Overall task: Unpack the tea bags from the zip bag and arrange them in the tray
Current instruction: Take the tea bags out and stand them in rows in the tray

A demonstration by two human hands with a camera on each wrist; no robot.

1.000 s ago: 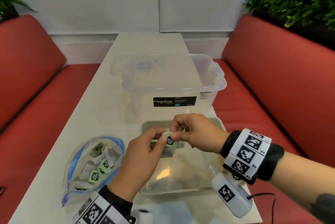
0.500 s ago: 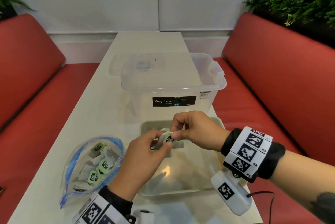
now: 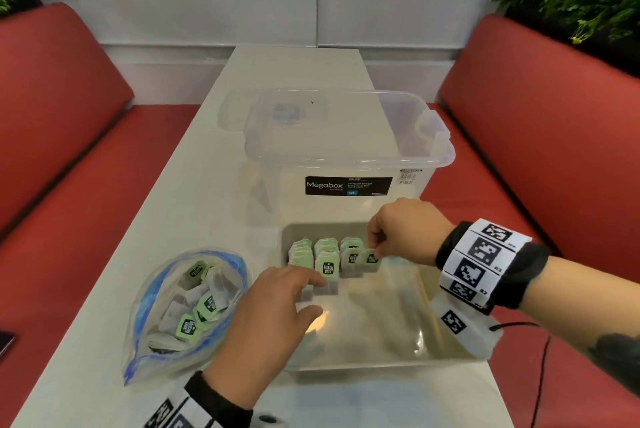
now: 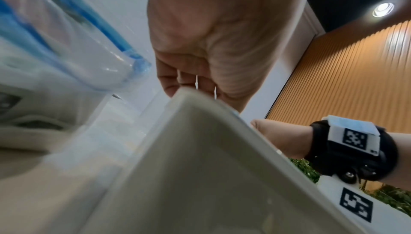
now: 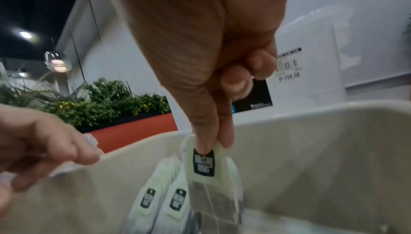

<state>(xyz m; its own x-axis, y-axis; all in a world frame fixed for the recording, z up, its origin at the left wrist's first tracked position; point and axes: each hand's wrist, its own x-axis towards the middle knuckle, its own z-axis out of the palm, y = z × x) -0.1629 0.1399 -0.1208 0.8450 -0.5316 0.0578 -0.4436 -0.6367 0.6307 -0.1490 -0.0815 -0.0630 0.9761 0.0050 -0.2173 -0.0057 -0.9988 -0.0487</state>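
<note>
A shallow clear tray (image 3: 381, 363) lies on the white table in front of me. Several green-tagged tea bags (image 3: 325, 254) stand in rows at its far left corner. My right hand (image 3: 375, 252) pinches the green tag of one tea bag (image 5: 204, 164) between thumb and forefinger, holding it at the right end of the rows (image 5: 160, 199). My left hand (image 3: 313, 296) reaches over the tray's left rim (image 4: 211, 114) with relaxed fingers, near the front tea bag, holding nothing. The open blue-edged zip bag (image 3: 187, 306) lies left of the tray with several tea bags inside.
A clear Megabox storage box (image 3: 346, 150) stands just behind the tray, with its lid (image 3: 239, 108) beyond it. Red benches (image 3: 554, 150) run along both sides of the narrow table. A dark phone (image 3: 5, 341) lies at the table's left edge.
Both hands held one tea bag above the tray. The left hand has let go and dropped toward the tray's left rim. The right hand has lowered the tea bag to the rows.
</note>
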